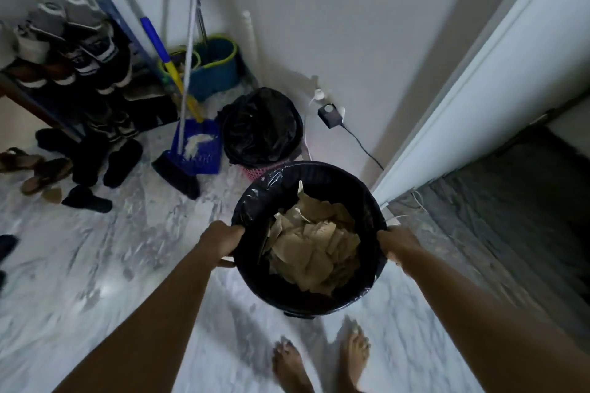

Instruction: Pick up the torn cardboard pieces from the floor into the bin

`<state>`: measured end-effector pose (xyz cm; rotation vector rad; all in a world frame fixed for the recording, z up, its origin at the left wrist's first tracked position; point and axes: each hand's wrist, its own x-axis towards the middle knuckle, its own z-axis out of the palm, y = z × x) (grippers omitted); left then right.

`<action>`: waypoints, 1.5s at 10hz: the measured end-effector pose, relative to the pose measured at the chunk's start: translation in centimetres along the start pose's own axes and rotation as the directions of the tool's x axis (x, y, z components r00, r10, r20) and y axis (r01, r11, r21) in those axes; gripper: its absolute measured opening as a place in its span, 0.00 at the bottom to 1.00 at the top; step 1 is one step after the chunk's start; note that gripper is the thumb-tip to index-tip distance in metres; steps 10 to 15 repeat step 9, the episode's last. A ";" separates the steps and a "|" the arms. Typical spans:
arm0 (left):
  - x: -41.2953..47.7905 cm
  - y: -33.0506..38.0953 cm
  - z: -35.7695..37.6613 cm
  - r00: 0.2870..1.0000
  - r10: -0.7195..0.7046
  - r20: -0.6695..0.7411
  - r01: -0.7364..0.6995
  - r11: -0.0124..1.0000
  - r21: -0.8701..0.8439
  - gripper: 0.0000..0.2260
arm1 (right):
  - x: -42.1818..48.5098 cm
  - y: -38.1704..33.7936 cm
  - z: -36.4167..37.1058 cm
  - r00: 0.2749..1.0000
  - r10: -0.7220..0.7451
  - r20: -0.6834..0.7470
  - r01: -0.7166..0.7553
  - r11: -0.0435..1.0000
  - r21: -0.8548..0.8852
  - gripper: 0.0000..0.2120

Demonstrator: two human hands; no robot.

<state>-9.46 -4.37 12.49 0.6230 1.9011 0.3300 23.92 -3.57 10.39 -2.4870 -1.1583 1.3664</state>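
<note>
Both hands hold the black-lined bin (319,170) by its rim, on opposite sides. The left hand (223,241) curls its fingers over the left edge, and the right hand (399,246) grips the right edge the same way. A two-sided hold like this keeps the bin level, so the load does not tip out. The torn cardboard pieces (316,242) lie heaped inside it, tan scraps overlapping across much of the liner. I cannot tell whether the bin stands on the marble floor (95,265) or is raised just off it. The person's bare feet (289,360) are near its close side. Toward the floor's far corner stand a second bin (261,128) with a black bag, a blue dustpan (198,147) and a broom (177,179). Judging by the heap, the gathering looks nearly done, and the grip suggests the bin is about to be carried off.
</note>
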 end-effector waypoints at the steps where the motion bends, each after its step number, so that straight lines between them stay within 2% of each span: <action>1: 7.8 0.4 2.2 0.999 -0.045 0.014 0.045 0.999 0.006 0.11 | 6.7 -0.3 2.9 1.000 0.030 0.002 -0.030 0.999 -0.012 0.09; 3: 21.6 -0.4 7.1 0.995 -0.102 0.007 0.102 0.995 -0.006 0.15 | 20.5 -1.2 8.6 0.999 0.035 -0.010 -0.036 0.999 -0.033 0.13; 5: 28.5 -0.4 10.1 0.993 -0.118 -0.002 0.118 0.993 -0.023 0.18 | 27.4 -1.8 12.1 0.997 0.067 -0.030 -0.068 0.997 -0.029 0.17; 7: 27.9 0.7 11.3 0.999 -0.043 -0.012 0.043 0.997 0.061 0.23 | 26.9 -2.6 12.3 1.000 0.022 0.005 -0.022 0.998 -0.052 0.18; 8: 25.8 1.9 11.2 0.997 0.046 -0.057 -0.040 0.993 0.114 0.23 | 24.6 -3.1 11.0 0.995 -0.100 0.015 0.102 0.982 -0.158 0.18; 9: 22.4 3.1 11.0 0.989 0.142 -0.041 -0.133 0.977 0.168 0.21 | 20.8 -4.0 9.4 0.964 -0.260 0.063 0.267 0.948 -0.176 0.24; 15: 22.4 3.1 11.0 0.989 0.142 -0.041 -0.133 0.977 0.168 0.21 | 20.8 -4.0 9.4 0.964 -0.260 0.063 0.267 0.948 -0.176 0.24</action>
